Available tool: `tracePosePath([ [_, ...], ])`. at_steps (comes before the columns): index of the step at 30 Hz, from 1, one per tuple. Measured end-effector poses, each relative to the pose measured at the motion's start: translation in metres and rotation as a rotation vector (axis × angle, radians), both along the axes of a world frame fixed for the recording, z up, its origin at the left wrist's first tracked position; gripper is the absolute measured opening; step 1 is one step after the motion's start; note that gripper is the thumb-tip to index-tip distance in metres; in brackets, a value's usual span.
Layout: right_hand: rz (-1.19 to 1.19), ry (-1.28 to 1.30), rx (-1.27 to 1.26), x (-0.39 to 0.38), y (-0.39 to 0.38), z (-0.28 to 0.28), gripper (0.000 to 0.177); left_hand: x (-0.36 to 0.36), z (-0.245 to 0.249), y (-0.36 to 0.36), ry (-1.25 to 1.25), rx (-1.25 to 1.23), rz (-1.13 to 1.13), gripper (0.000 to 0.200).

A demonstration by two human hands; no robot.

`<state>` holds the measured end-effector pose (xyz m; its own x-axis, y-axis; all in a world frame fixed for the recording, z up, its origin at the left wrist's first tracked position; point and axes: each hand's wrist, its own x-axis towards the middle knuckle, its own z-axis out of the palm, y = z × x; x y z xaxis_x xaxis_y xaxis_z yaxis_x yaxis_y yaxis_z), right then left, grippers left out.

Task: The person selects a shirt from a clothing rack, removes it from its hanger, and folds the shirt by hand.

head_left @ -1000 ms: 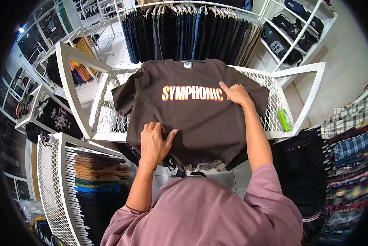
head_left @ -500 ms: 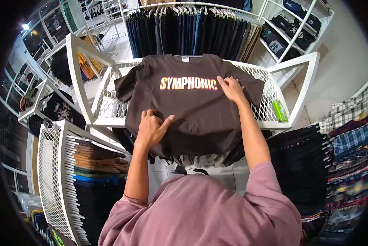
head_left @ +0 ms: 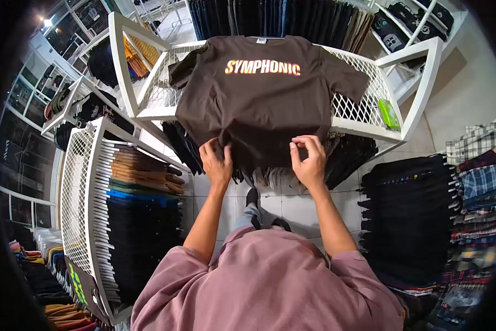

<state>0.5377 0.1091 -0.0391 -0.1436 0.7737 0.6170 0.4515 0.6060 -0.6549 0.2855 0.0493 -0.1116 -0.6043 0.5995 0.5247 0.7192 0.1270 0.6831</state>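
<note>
A dark brown T-shirt (head_left: pixel 264 105) lies front up over a white mesh rack top, with "SYMPHONIC" printed across its chest. Its lower part hangs over the rack's near edge. At the lower left of the shirt, my left hand (head_left: pixel 217 161) has fingers and thumb closed around a bunched fold of the cloth. My right hand (head_left: pixel 309 160) is at the lower right of the shirt, thumb and curled forefinger pinching near the hem. The exact grip points are partly lost against the dark fabric.
The white rack (head_left: pixel 364 124) holds a green packet (head_left: pixel 388 114) at its right end. Hanging trousers (head_left: pixel 259 19) stand behind it. A rack of folded-over garments (head_left: pixel 143 220) is at left, with black clothing (head_left: pixel 405 220) and plaid shirts (head_left: pixel 479 209) at right.
Both hands have moved to the shirt's lower edge, the right one down from beside the lettering. The camera view has tilted downward, showing more floor and a foot.
</note>
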Motion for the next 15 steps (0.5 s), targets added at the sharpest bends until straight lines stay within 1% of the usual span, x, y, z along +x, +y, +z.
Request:
tracePosePath([
  [1,0.018,-0.019,-0.004,-0.001,-0.006,-0.004,0.013,-0.004,-0.002,-0.001,0.044,-0.077,-0.002,0.029],
  [3,0.050,-0.061,-0.046,-0.003,-0.018,-0.018,0.014,-0.009,0.002,-0.007,0.175,-0.056,-0.055,0.022],
  [4,0.041,-0.110,-0.033,-0.005,-0.024,-0.024,0.016,-0.006,0.009,-0.013,0.173,-0.065,-0.053,0.022],
  [6,0.081,-0.233,-0.074,-0.007,-0.038,-0.036,0.039,0.000,0.028,-0.024,-0.261,-0.185,-0.161,0.021],
  [7,0.097,-0.287,-0.073,-0.010,-0.045,-0.039,0.051,0.004,0.041,-0.029,-0.262,-0.188,-0.158,0.021],
  [8,0.101,-0.360,-0.097,-0.013,-0.052,-0.045,0.074,0.009,0.054,-0.034,-0.313,-0.135,-0.190,0.020],
  [9,0.063,-0.390,-0.115,-0.021,-0.058,-0.047,0.085,0.015,0.070,-0.037,-0.363,-0.081,-0.222,0.021],
  [10,0.032,-0.418,-0.081,-0.028,-0.060,-0.053,0.082,0.020,0.089,-0.041,-0.360,-0.060,-0.235,0.023],
  [12,0.003,-0.442,-0.039,-0.040,-0.058,-0.060,0.080,0.015,0.099,-0.041,-0.364,-0.060,-0.265,0.023],
  [13,-0.023,-0.412,-0.007,-0.046,-0.056,-0.060,0.071,0.013,0.107,-0.040,-0.369,-0.061,-0.301,0.024],
  [14,-0.052,-0.382,0.026,-0.051,-0.052,-0.060,0.062,0.010,0.117,-0.044,-0.425,-0.156,-0.321,0.021],
  [15,-0.055,-0.378,0.036,-0.051,-0.046,-0.062,0.062,0.008,0.124,-0.045,-0.419,-0.147,-0.324,0.021],
])
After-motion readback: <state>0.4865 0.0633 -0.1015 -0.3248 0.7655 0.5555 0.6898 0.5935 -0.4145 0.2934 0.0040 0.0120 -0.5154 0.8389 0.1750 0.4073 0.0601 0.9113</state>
